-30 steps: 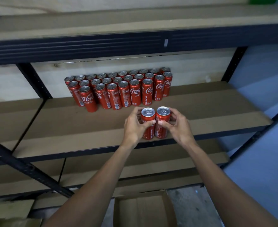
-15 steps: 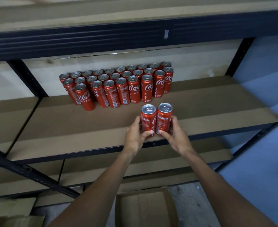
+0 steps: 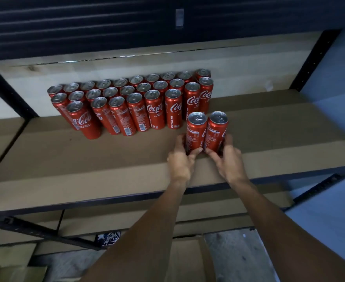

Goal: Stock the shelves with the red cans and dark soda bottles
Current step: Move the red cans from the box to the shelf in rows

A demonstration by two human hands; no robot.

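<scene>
A: In front of the stack of cans [image 3: 137, 106], at its right end?
B: Two upright, touching. Left hand [image 3: 180, 162] grips the left can [image 3: 195, 132], right hand [image 3: 228, 162] the right can [image 3: 216, 132].
A: Room?
B: Bare shelf [image 3: 279, 127] right of the stack, and forward to the front edge.

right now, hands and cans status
Left hand grips left can, right hand grips right can. Both upright, side by side, just short of stocked cans. Nothing between.
</scene>
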